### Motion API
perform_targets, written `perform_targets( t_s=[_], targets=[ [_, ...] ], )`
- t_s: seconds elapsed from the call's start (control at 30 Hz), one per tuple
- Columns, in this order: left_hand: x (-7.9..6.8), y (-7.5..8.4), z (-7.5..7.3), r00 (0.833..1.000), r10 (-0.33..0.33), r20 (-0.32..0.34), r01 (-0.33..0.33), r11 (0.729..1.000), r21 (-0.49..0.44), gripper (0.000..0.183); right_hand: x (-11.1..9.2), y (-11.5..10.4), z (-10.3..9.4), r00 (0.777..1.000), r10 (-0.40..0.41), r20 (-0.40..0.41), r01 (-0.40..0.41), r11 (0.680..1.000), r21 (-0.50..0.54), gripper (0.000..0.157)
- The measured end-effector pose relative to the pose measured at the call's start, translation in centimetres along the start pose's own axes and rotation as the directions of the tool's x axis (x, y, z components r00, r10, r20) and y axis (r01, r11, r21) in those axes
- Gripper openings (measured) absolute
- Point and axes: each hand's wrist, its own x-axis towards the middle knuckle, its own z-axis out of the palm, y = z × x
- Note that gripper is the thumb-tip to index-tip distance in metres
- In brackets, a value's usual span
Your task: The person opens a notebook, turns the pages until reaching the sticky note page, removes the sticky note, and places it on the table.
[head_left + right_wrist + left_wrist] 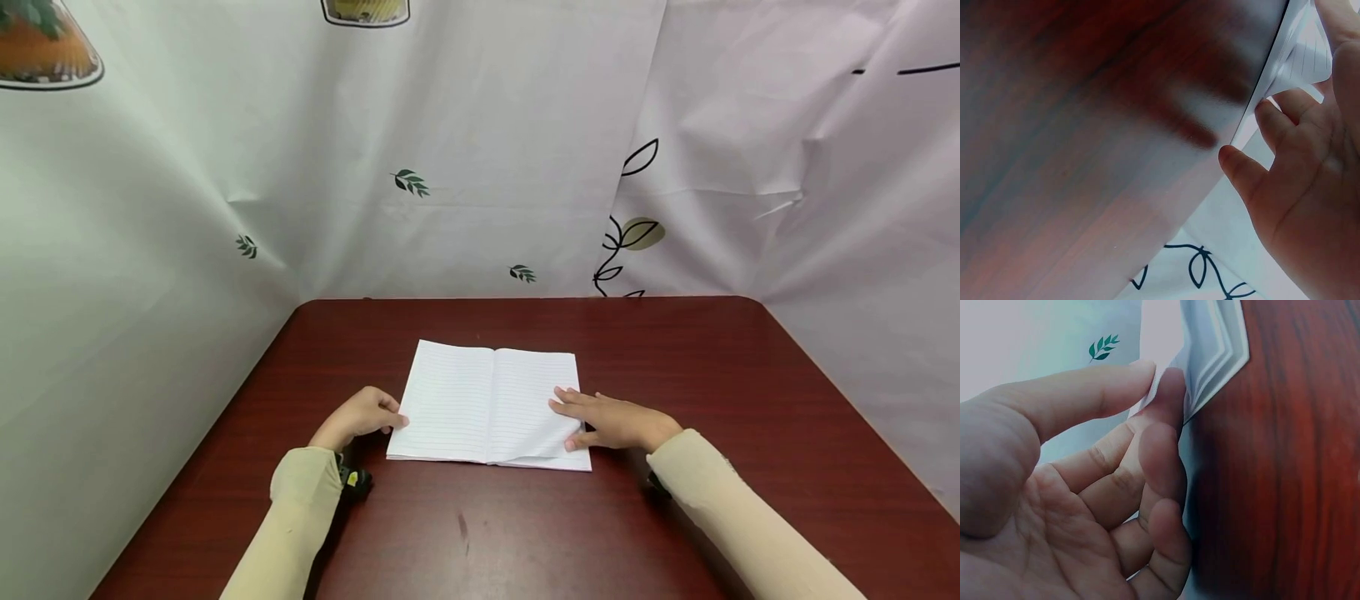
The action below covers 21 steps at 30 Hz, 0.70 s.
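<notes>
A lined notebook is laid open on the bench. Its left edge is pinched by the thumb and forefinger of the left hand; its right page is touched by the spread fingers of the right hand. Pages are seemingly being turned or smoothed; next, gentle control of the slightly raised right page is probably called for.

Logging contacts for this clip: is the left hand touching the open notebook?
Touching. The left wrist view shows it plainly: the left hand pinches the open notebook by the edge of its paper, with no gap between.
</notes>
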Motion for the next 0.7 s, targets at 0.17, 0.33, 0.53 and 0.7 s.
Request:
perform_targets(
  t_s=[0.17, 0.33, 0.53, 0.7],
  targets=[
    [-0.1, -0.1, -0.1, 1.0, -0.015, 0.001, 0.015, 1.0, -0.001, 0.017, 0.0, 0.1, 0.0, 1.0, -0.01, -0.005, 0.01, 1.0, -0.001, 0.074],
    [-0.2, -0.1, -0.2, 1.0, -0.011, -0.01, 0.011, 1.0, 0.01, 0.017, 0.1, 0.2, 0.0, 1.0, -0.015, -0.01, 0.015, 1.0, 0.005, 0.074],
    [-0.4, 0.6, -0.6, 0.997, 0.031, -0.07, -0.029, 0.999, 0.042, 0.016, 0.1, 0.1, 0.1, 1.0, -0.019, -0.011, 0.019, 1.0, 0.008, 0.074],
    [-0.7, 1.6, -0.8, 0.989, 0.077, -0.13, -0.062, 0.991, 0.117, 0.018, 0.0, 0.1, 0.0, 1.0, -0.023, -0.011, 0.023, 1.0, 0.004, 0.074]
  ],
)
